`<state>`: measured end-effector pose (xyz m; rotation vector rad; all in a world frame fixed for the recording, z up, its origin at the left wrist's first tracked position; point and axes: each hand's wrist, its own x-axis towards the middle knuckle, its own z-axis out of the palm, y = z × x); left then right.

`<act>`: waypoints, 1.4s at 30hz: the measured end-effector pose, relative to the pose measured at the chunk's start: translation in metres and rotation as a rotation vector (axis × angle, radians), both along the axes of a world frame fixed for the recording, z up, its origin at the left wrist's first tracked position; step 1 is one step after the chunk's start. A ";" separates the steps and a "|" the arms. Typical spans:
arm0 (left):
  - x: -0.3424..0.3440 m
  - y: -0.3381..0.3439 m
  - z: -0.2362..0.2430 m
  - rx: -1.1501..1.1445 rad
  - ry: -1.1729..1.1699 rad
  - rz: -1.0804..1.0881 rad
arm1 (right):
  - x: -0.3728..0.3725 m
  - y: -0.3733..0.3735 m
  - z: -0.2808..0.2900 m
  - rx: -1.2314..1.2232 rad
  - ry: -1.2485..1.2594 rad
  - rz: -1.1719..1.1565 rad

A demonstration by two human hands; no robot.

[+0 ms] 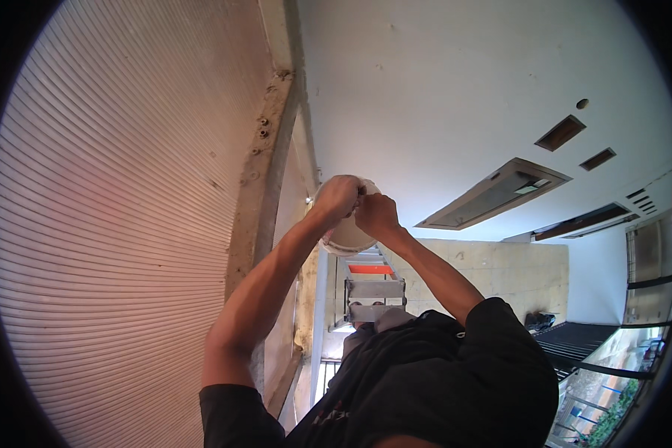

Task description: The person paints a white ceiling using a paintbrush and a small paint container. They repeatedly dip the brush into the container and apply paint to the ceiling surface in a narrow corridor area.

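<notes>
My left hand (339, 196) and my right hand (378, 214) are close together over a white bucket (349, 240). The fingers of both are curled closed. A small dark bit shows between them, but what they hold is hidden by the hands and too small to name. The bucket stands at the top of a metal stepladder (377, 288) with an orange-red step, and its pale inside shows below my right hand. Both bare forearms reach up from dark sleeves.
A ribbed translucent panel (119, 224) fills the left side, edged by a stained beam (265, 157) with bolts. A white wall (425, 89) with a framed window (493, 196) rises ahead and right. Far below lie a tiled floor (485, 269) and a black railing (579, 336).
</notes>
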<state>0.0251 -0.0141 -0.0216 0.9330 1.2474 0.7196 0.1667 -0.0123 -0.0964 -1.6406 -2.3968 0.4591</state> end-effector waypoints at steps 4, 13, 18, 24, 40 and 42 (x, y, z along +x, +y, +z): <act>-0.004 0.004 -0.015 0.164 0.151 -0.123 | -0.006 0.008 -0.030 -0.036 -0.031 0.086; -0.003 0.000 -0.006 0.101 0.074 -0.068 | 0.002 0.002 0.016 -0.134 -0.143 0.112; -0.001 -0.002 -0.004 0.165 0.119 -0.062 | 0.018 -0.023 0.041 -0.103 0.145 0.134; 0.001 -0.003 -0.003 0.104 0.074 -0.035 | 0.027 -0.028 0.046 -0.128 0.382 0.124; -0.001 0.004 -0.006 -0.102 -0.054 -0.004 | 0.029 -0.025 0.018 0.444 0.387 -0.010; 0.000 0.003 -0.002 -0.006 -0.008 0.015 | 0.030 -0.027 0.024 0.351 0.402 -0.066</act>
